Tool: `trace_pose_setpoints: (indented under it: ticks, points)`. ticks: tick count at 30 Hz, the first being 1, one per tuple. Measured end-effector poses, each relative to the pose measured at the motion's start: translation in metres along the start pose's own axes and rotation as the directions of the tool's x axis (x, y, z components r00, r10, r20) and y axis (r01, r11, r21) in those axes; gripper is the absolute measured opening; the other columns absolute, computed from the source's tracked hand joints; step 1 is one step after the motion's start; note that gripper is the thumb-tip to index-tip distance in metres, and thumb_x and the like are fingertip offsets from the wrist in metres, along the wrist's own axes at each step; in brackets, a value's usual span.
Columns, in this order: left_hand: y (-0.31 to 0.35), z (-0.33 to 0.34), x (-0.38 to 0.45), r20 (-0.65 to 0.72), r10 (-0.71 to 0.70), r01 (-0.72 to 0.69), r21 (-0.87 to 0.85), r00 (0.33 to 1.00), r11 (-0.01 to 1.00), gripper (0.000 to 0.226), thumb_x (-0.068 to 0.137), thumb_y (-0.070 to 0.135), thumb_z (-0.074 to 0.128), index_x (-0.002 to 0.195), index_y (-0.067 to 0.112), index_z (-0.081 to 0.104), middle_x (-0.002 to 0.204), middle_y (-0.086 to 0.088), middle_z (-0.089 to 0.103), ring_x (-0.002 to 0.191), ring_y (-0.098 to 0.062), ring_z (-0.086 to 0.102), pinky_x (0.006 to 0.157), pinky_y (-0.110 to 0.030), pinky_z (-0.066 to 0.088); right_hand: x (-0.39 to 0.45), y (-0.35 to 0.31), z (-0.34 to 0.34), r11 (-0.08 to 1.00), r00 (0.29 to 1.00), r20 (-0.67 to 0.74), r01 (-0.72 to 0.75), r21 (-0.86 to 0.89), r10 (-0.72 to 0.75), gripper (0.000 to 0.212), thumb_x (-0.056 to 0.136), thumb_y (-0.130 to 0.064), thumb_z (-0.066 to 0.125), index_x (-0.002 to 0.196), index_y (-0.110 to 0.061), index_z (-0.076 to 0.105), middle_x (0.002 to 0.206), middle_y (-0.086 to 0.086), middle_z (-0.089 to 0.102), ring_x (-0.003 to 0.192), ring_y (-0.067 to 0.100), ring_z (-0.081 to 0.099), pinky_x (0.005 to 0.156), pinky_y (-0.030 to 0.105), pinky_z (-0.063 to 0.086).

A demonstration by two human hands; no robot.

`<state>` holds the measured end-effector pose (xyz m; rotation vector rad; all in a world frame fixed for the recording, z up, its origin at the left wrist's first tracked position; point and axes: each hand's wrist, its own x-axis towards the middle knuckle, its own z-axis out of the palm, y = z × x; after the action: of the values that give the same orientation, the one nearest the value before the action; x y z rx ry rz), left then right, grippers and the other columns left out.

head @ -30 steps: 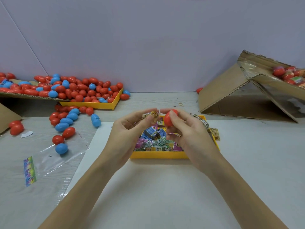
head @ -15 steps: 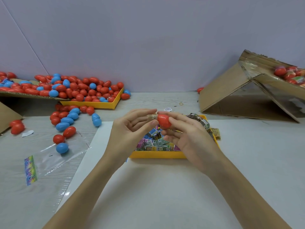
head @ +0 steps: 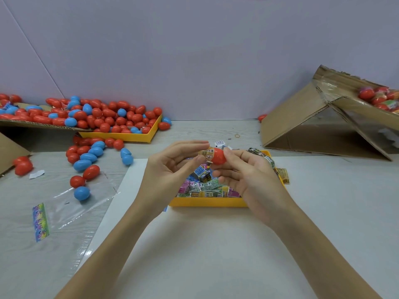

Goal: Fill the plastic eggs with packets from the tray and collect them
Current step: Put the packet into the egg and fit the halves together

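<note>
Above the tray point(head: 207, 205), at its 12 o'clock edge, we pinch the packet point(head: 205, 153) with the left hand point(head: 170, 171) and the egg point(head: 219, 156) with the right hand point(head: 248, 175); misalignment could crumple the packet and prevent closure.

Packets point(head: 203, 186) in tray point(head: 207, 202); egg pile point(head: 103, 119) behind left, cardboard point(head: 302, 126) behind right.

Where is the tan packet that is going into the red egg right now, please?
In the head view, the tan packet is at centre, pinched by the left hand against the red egg held by the right hand, above the yellow tray.
</note>
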<state>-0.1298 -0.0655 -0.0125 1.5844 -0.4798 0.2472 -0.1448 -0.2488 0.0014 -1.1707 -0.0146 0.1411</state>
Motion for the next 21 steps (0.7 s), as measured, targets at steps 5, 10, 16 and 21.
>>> trace_pose_setpoints:
  ticks: [5,10,16,21]
  points:
    - [-0.0016,-0.0008,-0.0003,0.034,0.057,-0.058,0.048,0.998,0.997,0.027,0.092,0.005,0.071,0.119,0.008,0.075,0.126,-0.001,0.071,0.118,-0.018,0.068,0.091,-0.018,0.054,-0.0008,0.0003,0.0004,1.0,1.0,0.0,0.009,-0.022,-0.009,0.026,0.098,-0.028,0.064,0.105,-0.004,0.068,0.09,0.017,0.078,0.08,0.022,0.076,0.065,0.022,0.058]
    - [-0.0027,-0.0015,-0.0002,0.027,0.053,-0.054,0.048,0.998,0.997,0.025,0.093,0.008,0.072,0.117,0.01,0.076,0.125,0.0,0.072,0.118,-0.018,0.068,0.091,-0.02,0.055,-0.0019,0.0,0.0003,0.999,1.0,0.004,0.014,-0.041,-0.014,0.03,0.096,-0.033,0.065,0.105,-0.005,0.069,0.091,0.017,0.078,0.082,0.023,0.077,0.066,0.022,0.058]
    - [-0.0007,0.0034,-0.0009,-0.047,-0.016,0.015,-0.033,0.999,0.999,0.018,0.092,0.017,0.072,0.108,0.015,0.079,0.114,0.002,0.077,0.111,-0.014,0.072,0.087,-0.018,0.056,-0.0033,0.001,0.0024,0.998,1.0,-0.002,0.028,-0.058,-0.028,0.033,0.095,-0.036,0.067,0.104,-0.003,0.067,0.09,0.016,0.078,0.081,0.024,0.077,0.064,0.02,0.057]
    - [0.0021,0.0071,-0.0023,-0.047,-0.015,0.013,-0.042,0.999,0.999,0.024,0.087,0.017,0.075,0.11,0.013,0.078,0.111,0.0,0.078,0.106,-0.015,0.074,0.086,-0.018,0.056,-0.0029,0.002,0.0029,0.997,0.999,0.005,0.036,-0.063,-0.036,0.037,0.092,-0.038,0.069,0.102,-0.003,0.068,0.088,0.015,0.078,0.081,0.026,0.078,0.063,0.021,0.057]
